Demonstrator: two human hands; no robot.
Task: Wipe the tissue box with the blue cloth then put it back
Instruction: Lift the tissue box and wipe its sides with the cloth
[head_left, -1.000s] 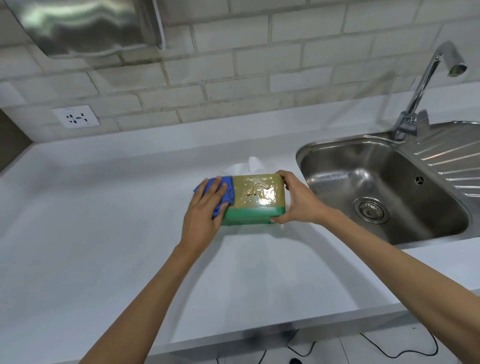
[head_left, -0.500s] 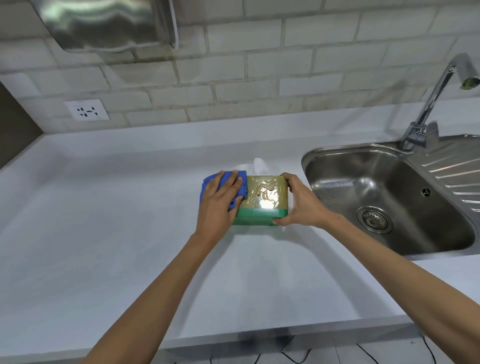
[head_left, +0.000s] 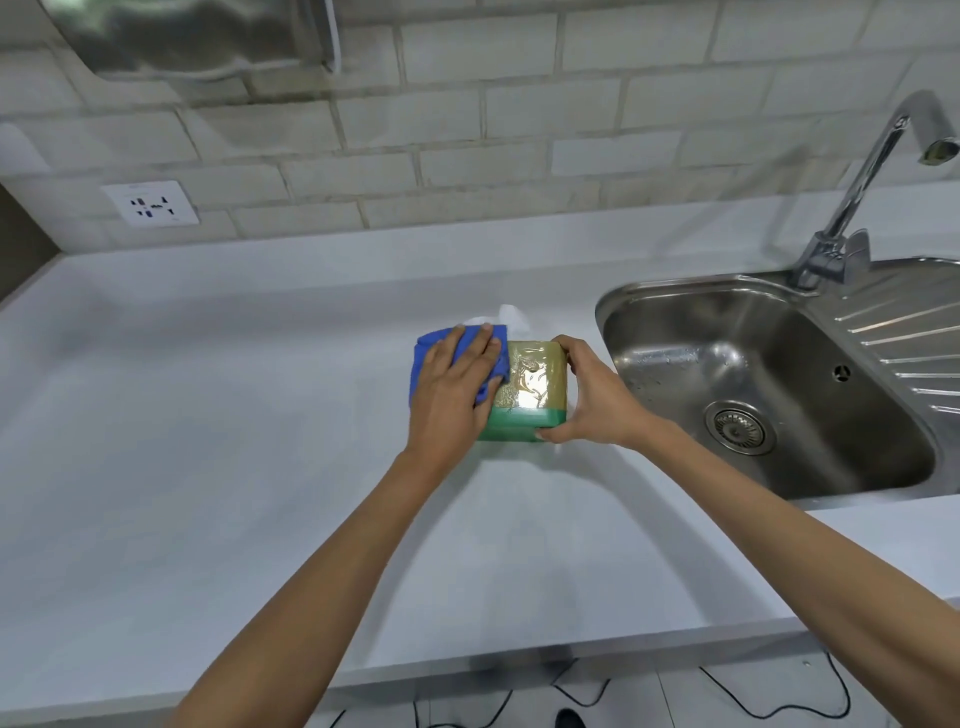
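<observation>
The tissue box is gold on its shiny wrapped face with a green band at the near edge. It sits tilted on the white counter, a white tissue sticking out behind it. My left hand lies flat on the blue cloth, pressing it against the box's left half. My right hand grips the box's right end, thumb at the near corner and fingers over the far edge. The left part of the box is hidden under cloth and hand.
A steel sink with a drain lies right of the box, its tap and draining board beyond. A wall socket sits at the left on the tiled wall. The counter's front edge runs near my forearms.
My left hand and the blue cloth have slid rightward across the box's face, covering more of it. My right hand keeps the same grip on the right end.
</observation>
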